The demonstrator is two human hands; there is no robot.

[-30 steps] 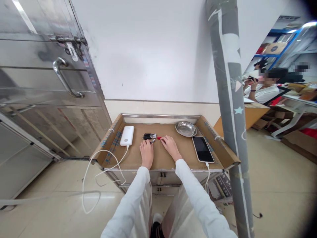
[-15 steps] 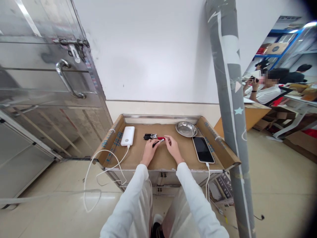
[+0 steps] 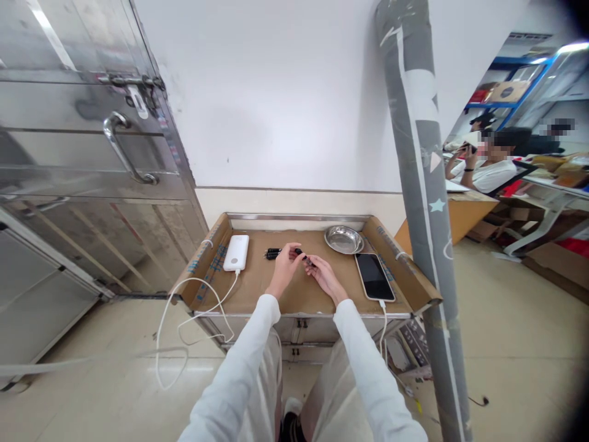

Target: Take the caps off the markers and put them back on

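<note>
My left hand [image 3: 286,265] is closed, its fingertips pinching a short black pen-like stick [image 3: 299,252] just above the cardboard-covered top. The fingers of my right hand [image 3: 323,273] are curled round the lower right end of the same dark stick, so the hands nearly touch. My fingers hide much of the stick, and its exact kind is too small to make out. Just left of my left hand, several black pen-like sticks [image 3: 272,253] lie side by side on the cardboard, partly covered by that hand.
A white power bank [image 3: 236,253] with a white cable lies at the left. At the right are a round steel dish [image 3: 343,239] and a phone [image 3: 375,276] on a cable. A tall grey roll [image 3: 421,153] leans beside the cart; a steel door [image 3: 92,135] stands left. People sit far right.
My left hand has moved up and right, turning the stick so that it slants down towards my right hand. My right hand has dropped slightly. A red piece seen between the hands no longer shows.
</note>
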